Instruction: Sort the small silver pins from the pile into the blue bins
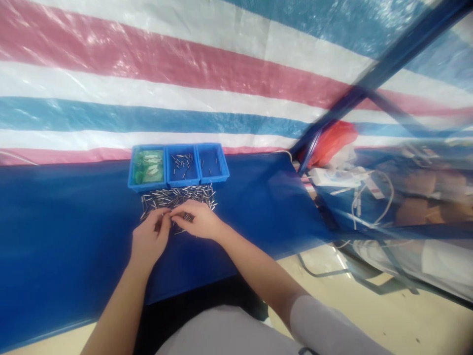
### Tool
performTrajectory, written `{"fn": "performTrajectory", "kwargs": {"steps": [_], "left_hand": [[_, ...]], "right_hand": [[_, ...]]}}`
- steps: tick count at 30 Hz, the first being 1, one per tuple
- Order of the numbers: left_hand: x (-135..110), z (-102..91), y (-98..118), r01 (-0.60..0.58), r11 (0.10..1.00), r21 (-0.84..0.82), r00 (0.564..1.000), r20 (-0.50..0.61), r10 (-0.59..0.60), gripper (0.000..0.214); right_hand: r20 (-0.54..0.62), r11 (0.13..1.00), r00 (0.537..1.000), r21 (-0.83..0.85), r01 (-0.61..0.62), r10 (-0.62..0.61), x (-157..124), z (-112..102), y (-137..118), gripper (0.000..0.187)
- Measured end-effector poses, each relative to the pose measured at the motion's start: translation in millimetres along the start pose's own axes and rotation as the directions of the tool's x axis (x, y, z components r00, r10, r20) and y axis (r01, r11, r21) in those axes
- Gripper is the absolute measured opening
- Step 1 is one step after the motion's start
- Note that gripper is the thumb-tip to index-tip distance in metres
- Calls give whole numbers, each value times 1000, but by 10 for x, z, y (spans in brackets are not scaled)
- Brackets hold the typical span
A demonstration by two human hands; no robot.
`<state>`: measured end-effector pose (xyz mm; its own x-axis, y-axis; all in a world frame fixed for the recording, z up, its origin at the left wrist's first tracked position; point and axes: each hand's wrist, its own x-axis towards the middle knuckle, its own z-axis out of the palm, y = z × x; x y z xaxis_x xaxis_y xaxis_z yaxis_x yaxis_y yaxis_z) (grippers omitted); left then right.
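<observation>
A heap of small metal pins [173,198] lies on the blue table [66,236] in front of three blue bins. My left hand [150,239] rests at the near left edge of the heap, fingers curled and pinched together toward my right. My right hand [197,219] lies over the near side of the heap, fingertips meeting the left hand's; what they pinch is too small to make out. The left bin [147,167] holds green and white parts, the middle bin [183,165] several pins, the right bin [212,162] a few pins.
A striped red, white and blue tarp [185,74] hangs behind the table. At the right, a blue frame bar [388,59], a red bag [332,140], white cables [369,197] and boxes crowd the side. Pale floor [406,315] shows beyond the table's right edge.
</observation>
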<state>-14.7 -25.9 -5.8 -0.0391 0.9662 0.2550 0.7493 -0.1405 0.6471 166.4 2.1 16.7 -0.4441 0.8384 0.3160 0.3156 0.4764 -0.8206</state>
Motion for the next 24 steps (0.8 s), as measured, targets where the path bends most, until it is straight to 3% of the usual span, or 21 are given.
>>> {"fn": "performTrajectory", "kwargs": {"steps": [11,24], "left_hand": [[-6,-17,31,25,1000,-9,1000,7,-24,26],[-2,-24,44,40,999,-23,999,-2,-40,28]], "right_hand": [[-18,999,999,-9,45,-45,11,2,-4,12],[-39,1000,999,7,9,-9,-2,29,25,13]]}}
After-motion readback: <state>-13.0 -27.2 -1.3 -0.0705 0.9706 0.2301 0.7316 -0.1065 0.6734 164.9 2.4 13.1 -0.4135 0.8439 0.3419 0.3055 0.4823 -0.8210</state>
